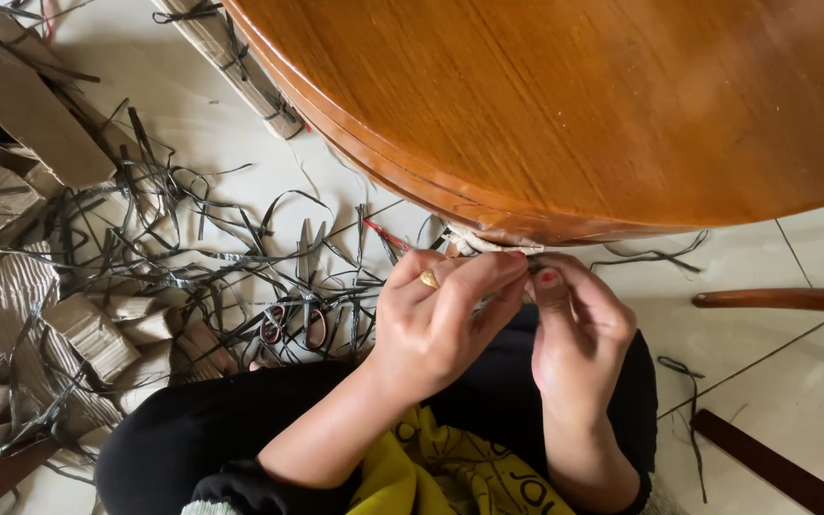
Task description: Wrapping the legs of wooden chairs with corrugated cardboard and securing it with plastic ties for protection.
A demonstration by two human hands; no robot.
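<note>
1. Pale strip [493,244]: pinched by left hand [436,319] and right hand [579,334], fingertips pressed together, at the round wooden table [574,105] edge.
2. Scissors [295,324], dark strips [193,248], corrugated cardboard [69,334]: scattered on the floor; no containers are seen.

flattened brown corrugated cardboard packaging [45,324] lies in a heap on the floor [240,105] at the left, ribbed faces up, with dark strapping bands [193,248] tangled over it; a larger plain brown cardboard sheet [26,105] lies at the upper left; another strapped cardboard piece [240,67] rests by the tabletop [574,95] edge; no labels, signs or screens show
</note>
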